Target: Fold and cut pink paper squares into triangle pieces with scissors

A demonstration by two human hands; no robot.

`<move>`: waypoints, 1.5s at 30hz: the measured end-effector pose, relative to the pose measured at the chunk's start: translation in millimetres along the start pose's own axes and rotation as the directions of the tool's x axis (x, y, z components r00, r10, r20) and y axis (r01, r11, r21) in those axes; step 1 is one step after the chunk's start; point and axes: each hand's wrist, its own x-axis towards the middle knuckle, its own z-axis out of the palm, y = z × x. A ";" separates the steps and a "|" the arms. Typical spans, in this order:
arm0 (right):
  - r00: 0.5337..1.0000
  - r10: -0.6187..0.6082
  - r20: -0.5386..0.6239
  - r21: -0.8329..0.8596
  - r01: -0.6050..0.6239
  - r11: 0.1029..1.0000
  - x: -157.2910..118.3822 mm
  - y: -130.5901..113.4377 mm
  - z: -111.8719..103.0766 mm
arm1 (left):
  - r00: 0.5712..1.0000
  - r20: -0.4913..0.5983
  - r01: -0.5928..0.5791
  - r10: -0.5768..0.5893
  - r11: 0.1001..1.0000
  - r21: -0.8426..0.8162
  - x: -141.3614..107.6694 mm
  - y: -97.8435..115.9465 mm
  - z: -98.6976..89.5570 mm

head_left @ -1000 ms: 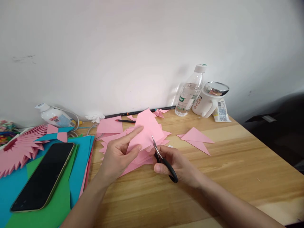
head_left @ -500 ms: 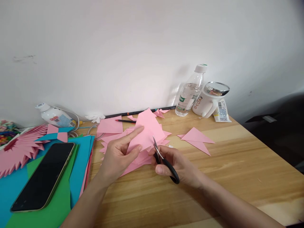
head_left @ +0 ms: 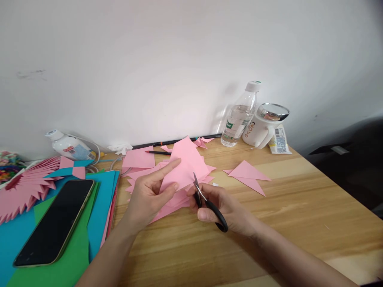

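Note:
Between the thumb and fingers of my left hand [head_left: 151,195] is a sheet of pink paper [head_left: 187,161], held up over the table. My right hand [head_left: 220,205] grips black-handled scissors [head_left: 214,211], their blades pointing up and left at the lower right edge of the sheet. The lower blade is partly hidden, so I cannot tell how far the blades are apart. Beneath the sheet lies a pile of pink paper pieces [head_left: 172,205], some with pointed corners. Folded pink triangles [head_left: 249,175] rest on the wood to the right.
A water bottle [head_left: 237,123] and a white mug [head_left: 260,127] stand by the wall. At left, a black phone [head_left: 56,221] lies on green and blue paper [head_left: 103,191], near a pleated pink paper piece [head_left: 28,189] and a white bottle [head_left: 70,145]. A red-tipped pencil [head_left: 158,152] lies behind the pile.
My right hand and the scissors have shifted very slightly to the right and down. My left hand and the pink sheet have stayed almost still.

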 end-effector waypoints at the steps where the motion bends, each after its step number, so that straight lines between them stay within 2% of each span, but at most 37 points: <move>1: 1.000 0.002 -0.002 0.003 -0.002 1.000 -0.2 -0.1 0.1 | 1.000 0.000 0.001 -0.001 1.000 -0.002 0.0 0.0 0.0; 23: 1.000 -0.014 -0.017 0.045 0.015 0.999 -0.4 5.1 -0.4 | 1.000 0.030 0.009 -0.009 1.000 0.014 -0.9 3.9 -0.8; 45: 0.997 -0.040 -0.064 -0.014 0.040 0.999 2.8 2.1 5.4 | 0.998 0.052 0.032 -0.031 0.999 -0.028 -0.8 6.6 0.4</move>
